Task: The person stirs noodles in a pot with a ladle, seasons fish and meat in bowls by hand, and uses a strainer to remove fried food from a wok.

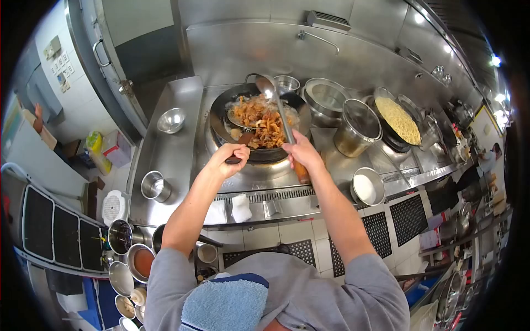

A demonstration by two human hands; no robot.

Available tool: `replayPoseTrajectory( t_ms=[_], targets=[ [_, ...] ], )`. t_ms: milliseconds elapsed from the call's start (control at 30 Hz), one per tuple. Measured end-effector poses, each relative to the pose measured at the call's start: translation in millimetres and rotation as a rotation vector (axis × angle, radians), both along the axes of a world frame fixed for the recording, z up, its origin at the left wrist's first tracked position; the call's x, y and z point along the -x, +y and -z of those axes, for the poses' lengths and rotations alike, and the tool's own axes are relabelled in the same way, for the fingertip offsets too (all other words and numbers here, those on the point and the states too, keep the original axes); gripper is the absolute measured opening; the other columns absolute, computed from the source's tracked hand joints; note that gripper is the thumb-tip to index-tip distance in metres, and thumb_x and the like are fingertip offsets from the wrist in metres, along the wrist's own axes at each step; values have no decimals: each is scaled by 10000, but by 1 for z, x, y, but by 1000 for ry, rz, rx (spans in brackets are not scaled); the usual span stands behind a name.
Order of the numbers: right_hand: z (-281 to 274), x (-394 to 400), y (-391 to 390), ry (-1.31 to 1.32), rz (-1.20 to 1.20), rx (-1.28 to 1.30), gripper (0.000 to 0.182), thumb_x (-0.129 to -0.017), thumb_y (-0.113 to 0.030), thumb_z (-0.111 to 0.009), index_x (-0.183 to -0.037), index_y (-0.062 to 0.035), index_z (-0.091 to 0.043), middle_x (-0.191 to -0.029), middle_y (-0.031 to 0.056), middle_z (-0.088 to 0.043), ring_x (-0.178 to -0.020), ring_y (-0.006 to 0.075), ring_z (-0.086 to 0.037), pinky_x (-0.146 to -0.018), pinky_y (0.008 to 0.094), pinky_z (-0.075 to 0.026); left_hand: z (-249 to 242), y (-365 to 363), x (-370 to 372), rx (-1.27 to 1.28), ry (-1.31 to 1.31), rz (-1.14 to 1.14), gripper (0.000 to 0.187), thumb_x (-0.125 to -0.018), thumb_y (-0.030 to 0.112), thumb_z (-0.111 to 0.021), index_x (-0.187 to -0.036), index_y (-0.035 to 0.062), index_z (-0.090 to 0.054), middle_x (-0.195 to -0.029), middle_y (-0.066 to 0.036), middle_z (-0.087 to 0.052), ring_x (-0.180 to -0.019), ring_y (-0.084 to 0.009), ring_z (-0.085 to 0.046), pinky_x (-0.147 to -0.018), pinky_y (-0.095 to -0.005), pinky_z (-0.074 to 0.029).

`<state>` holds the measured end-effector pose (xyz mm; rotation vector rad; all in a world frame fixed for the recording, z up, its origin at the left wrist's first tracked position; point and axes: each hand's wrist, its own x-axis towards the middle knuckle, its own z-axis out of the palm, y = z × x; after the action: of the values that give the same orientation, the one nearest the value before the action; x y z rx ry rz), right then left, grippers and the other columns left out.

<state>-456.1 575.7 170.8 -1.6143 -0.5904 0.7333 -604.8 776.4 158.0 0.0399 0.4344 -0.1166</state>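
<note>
A large black wok [218, 113] stands on the burner in front of me, with browned fried pieces [270, 129] in bubbling oil. My left hand [231, 156] is closed round the dark wooden handle of a skimmer [247, 136], whose round head lies in the wok and carries some of the pieces. In my right hand [303, 151] is a ladle [285, 118], gripped where its steel shaft meets the wooden handle. The ladle's bowl is raised over the wok's far rim, above the food.
Right of the wok are a steel basin [326, 113], a deep pot [353, 144] and a pan of noodles [397, 120]. A bowl of white contents [365, 187] sits near the front edge. Leftward are a small bowl [171, 120] and a steel cup [155, 186]. Another person's hand [38, 111] shows far left.
</note>
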Motion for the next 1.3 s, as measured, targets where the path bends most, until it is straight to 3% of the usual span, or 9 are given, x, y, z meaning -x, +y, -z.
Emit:
replayPoseTrajectory(
  t_ms=[167, 233, 433, 700, 833, 900, 933, 1100, 1300],
  targets=[
    [-2, -55, 17, -308, 67, 262, 459, -819, -31, -564, -1252, -28, -411, -651, 78, -511, -462, 149, -496, -374, 320, -434, -2, -2, -6, -253, 76, -26, 97, -887, -15, -404, -803, 17, -370, -691, -46, -408, -510, -89, -382, -435, -207, -371],
    [-2, -68, 23, -270, 38, 290, 472, -816, -39, -568, -1258, -24, -404, -620, 87, -507, -465, 161, -505, -389, 335, -441, -1, -9, -11, -454, 96, -5, 35, -875, -23, -413, -859, -18, -382, -723, -49, -424, -535, -76, -392, -432, -184, -352],
    [19, -62, 29, -166, -99, 318, 445, -816, -52, -571, -1231, -28, -412, -670, 70, -503, -471, 146, -498, -402, 333, -458, 10, -4, -31, -400, 125, 69, 47, -897, -1, -439, -887, -15, -395, -717, -34, -428, -531, -73, -388, -429, -189, -348],
    [5, -7, -12, -111, -123, 154, 615, -850, -14, -547, -1408, -70, -294, -715, 83, -524, -452, 132, -475, -381, 317, -445, 12, 0, -31, -251, -49, 68, 151, -937, 67, -504, -980, -33, -400, -694, -13, -421, -500, -58, -386, -408, -174, -341],
    [10, -16, -22, -181, -158, 178, 678, -840, -41, -565, -1439, -67, -248, -663, 40, -499, -443, 124, -464, -374, 297, -432, 27, -8, -28, -324, -43, 59, 143, -939, 56, -504, -996, -47, -423, -671, -12, -423, -478, -62, -389, -390, -177, -342],
    [2, -1, -31, -328, -35, 331, 700, -836, -65, -566, -1452, -83, -232, -679, 85, -542, -461, 149, -494, -418, 318, -441, 19, -6, -7, -299, -70, 59, 144, -934, 51, -515, -995, -47, -428, -674, -13, -428, -478, -54, -385, -384, -172, -332],
    [3, 9, -34, -388, 20, 412, 711, -834, -77, -566, -1458, -91, -224, -687, 107, -563, -470, 162, -510, -440, 329, -446, 23, -4, 0, -335, -66, 93, 78, -920, 23, -515, -902, 6, -441, -674, 7, -419, -488, -40, -393, -390, -166, -334],
    [10, 11, -52, -278, 4, 210, 744, -840, -88, -576, -1472, -86, -184, -607, 72, -523, -452, 158, -499, -422, 324, -425, 40, 1, 31, -392, -78, 88, 193, -892, -16, -521, -1067, -21, -441, -674, 15, -423, -480, -36, -386, -387, -162, -324],
    [-3, 38, -66, -132, 77, 90, 759, -837, -37, -604, -1473, -104, -195, -638, 11, -474, -446, 102, -451, -382, 276, -410, 49, -22, 69, -467, -175, 43, 241, -862, -46, -537, -1091, 22, -506, -671, 19, -441, -470, -38, -388, -376, -169, -319]
  ],
)
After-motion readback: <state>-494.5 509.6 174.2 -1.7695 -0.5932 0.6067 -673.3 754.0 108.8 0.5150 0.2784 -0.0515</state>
